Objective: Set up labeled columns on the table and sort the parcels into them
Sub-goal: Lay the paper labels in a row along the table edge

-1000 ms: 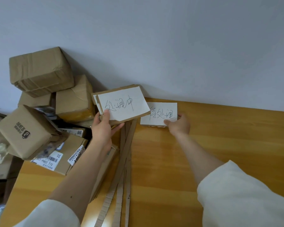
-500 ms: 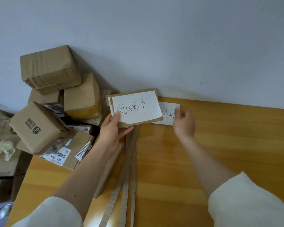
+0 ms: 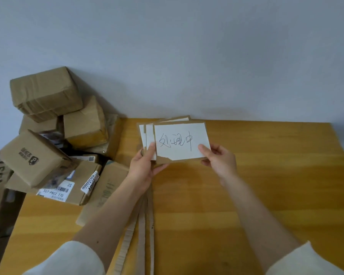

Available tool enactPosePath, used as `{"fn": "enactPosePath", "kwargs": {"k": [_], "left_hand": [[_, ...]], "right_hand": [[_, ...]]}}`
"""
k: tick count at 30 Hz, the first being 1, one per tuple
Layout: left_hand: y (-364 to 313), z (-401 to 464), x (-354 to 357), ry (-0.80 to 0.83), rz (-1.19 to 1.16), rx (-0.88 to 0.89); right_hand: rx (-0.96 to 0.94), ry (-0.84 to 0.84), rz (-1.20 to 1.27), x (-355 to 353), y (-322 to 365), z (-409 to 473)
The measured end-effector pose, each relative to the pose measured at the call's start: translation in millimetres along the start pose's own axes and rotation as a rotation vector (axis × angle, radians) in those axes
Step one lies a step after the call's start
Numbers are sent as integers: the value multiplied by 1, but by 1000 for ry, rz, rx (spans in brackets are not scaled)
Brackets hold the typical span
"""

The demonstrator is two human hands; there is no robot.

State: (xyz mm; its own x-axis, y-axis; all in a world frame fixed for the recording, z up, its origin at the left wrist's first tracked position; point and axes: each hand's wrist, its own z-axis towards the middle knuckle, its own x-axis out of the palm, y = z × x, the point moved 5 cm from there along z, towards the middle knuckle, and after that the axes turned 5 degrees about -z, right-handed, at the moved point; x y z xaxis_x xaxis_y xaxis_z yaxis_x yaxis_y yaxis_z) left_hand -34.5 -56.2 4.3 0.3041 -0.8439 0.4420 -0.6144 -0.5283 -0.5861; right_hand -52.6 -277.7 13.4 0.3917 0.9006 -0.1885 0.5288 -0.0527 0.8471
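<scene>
left hand [image 3: 143,168] pinching the fanned label cards [image 3: 180,141] at their left edge | right hand [image 3: 219,162] gripping the front card's right edge | cards held up over the table [image 3: 266,175], near the wall | cardboard strips [image 3: 145,225] lying below | parcels [image 3: 48,139] heaped at left

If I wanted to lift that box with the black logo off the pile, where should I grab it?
Probably by its two long sides, coming from above. The box with the black logo lies tilted on top of other parcels, its logo face up and clear, so both side edges look reachable. Its underside rests on the pile, so getting fingers beneath looks awkward.
</scene>
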Motion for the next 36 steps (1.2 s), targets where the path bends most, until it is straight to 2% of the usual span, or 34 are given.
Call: {"fn": "enactPosePath", "kwargs": {"k": [4, 13, 19, 30, 36], "left_hand": [[14, -5, 10, -2, 17, 1], [31, -3, 24, -271, 10, 120], [41, 8, 44, -311, 9, 152], [61, 34, 63, -389, 15, 149], [67, 43, 65, -389, 16, 144]], "right_hand": [[15, -55, 13, -25, -7, -4], [121, -159, 162, -106, -19, 27], [132, -213, 148, -150, -15, 70], [146, -170, 24, -149, -25, 138], [114, -194, -132, -136, -36, 165]]}}
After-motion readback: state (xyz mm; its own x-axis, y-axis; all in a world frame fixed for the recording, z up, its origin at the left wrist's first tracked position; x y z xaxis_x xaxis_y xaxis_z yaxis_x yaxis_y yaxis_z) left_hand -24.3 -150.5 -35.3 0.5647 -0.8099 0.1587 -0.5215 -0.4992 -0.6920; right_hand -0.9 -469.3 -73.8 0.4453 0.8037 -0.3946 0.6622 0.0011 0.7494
